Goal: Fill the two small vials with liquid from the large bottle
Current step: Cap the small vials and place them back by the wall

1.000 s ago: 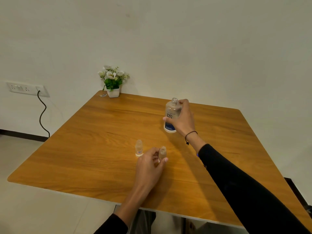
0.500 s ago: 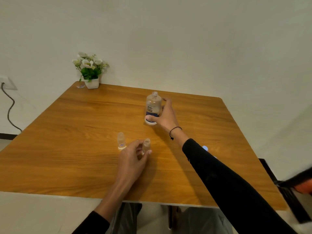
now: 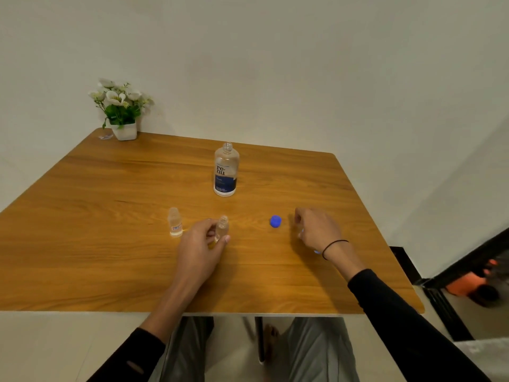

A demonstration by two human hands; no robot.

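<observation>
Head view, looking down on a wooden table [image 3: 110, 244] set against a pale wall. Large bottle [image 3: 226, 169]: upright near table centre, uncapped, clear body with a dark blue label on its lower half. No hand on it.

Two small vials stand nearer the person. First vial [image 3: 175, 222]: upright, untouched, with a small label near its base, just left of the left hand. Second vial [image 3: 222, 228]: upright, its mouth looks open, held at the table surface by the left hand [image 3: 202, 245], thumb and fingers curled round its lower part. Liquid level in either vial cannot be read.

Blue cap [image 3: 275, 221]: lying on the table to the right of the held vial, between the two hands, touched by neither. A second small bluish object shows just under the right wrist; too hidden to identify.

Right hand [image 3: 316, 230]: low over the table right of the blue cap, fingers curled inward; whether they pinch anything cannot be told. Thin black band on that wrist. Both forearms in black sleeves. Hands well apart.

Potted white flowers [image 3: 121, 111] sit at the far left corner of the table, in a white pot.
</observation>
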